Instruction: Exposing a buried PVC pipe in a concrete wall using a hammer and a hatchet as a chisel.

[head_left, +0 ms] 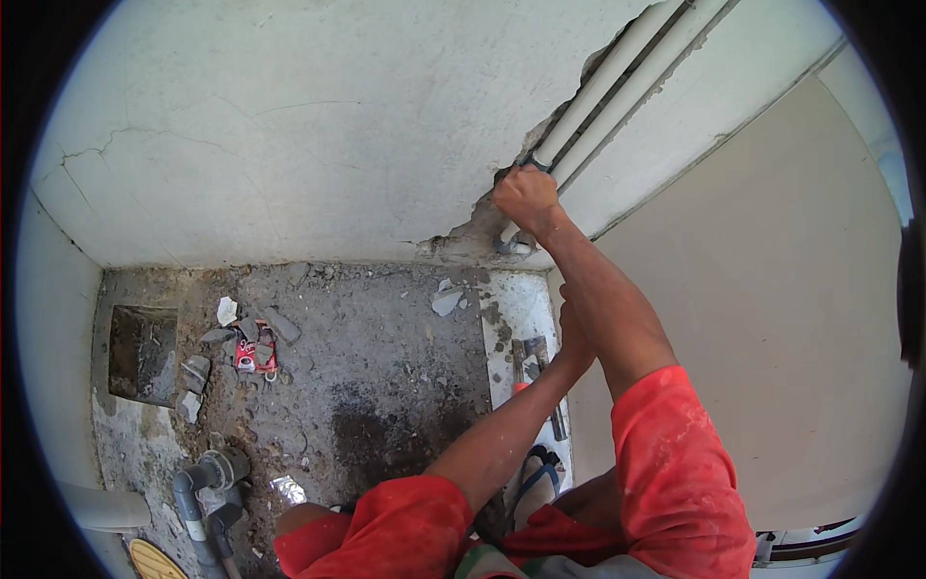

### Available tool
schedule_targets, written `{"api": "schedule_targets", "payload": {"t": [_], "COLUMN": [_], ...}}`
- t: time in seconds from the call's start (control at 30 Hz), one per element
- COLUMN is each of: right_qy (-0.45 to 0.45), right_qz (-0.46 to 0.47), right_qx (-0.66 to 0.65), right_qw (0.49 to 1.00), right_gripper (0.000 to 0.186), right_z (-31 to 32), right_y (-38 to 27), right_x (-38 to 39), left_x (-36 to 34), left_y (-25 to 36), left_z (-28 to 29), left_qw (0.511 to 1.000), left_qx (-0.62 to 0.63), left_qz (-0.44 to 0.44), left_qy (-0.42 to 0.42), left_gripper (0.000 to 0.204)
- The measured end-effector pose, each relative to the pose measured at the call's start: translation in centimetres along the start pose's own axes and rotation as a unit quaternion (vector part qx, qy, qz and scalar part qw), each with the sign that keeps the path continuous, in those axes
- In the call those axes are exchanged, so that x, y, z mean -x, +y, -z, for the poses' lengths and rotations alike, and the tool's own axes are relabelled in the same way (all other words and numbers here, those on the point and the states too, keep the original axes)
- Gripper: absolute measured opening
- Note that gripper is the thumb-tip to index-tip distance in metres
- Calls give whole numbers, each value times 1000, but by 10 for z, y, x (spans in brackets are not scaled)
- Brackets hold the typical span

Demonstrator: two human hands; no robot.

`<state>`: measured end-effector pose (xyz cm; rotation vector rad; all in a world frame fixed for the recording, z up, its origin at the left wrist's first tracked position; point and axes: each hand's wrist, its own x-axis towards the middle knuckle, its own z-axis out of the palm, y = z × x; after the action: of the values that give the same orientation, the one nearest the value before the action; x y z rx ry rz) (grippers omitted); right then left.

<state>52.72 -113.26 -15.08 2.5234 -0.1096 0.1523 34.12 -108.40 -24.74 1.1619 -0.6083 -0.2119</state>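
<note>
My right hand point(527, 198) is closed in a fist at a dark grey pipe fitting point(533, 163) on the lower end of a white pipe point(600, 92). A second white pipe point(644, 89) runs parallel beside it in the broken-out wall channel. Just below the hand, a grey elbow point(512, 247) shows at the bottom of the channel. My left hand point(573, 314) is lower down, mostly hidden behind my right forearm, so its fingers cannot be made out. Near it on a pale ledge lie a hammer-like tool with a dark handle point(557, 423) and an orange-gripped tool point(521, 387).
White cracked wall point(289, 145) stands ahead, with a large beige panel point(772, 280) at the right. On the rough concrete floor point(386, 328) lie rubble chunks point(282, 325) and a red packet point(249, 359). Grey drain pipes point(198, 482) and a square pit point(143, 355) are at left.
</note>
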Motion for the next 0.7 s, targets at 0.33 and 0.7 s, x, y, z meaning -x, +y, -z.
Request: {"api": "schedule_targets", "payload": {"t": [0.33, 0.7], "right_qy": [30, -102], "right_qz": [-51, -356], "right_qx": [-153, -402], "right_qw": [986, 837], "right_gripper": [13, 26], "right_z": [65, -50], "right_y": [6, -75], "right_x": [40, 318], "left_x": [-38, -60], "left_y": [90, 88], "left_z": [77, 140], "left_qw": [919, 886], "left_qx": [154, 236], "left_qz": [363, 393], "left_qy": [-27, -71], "left_gripper": [33, 59]}}
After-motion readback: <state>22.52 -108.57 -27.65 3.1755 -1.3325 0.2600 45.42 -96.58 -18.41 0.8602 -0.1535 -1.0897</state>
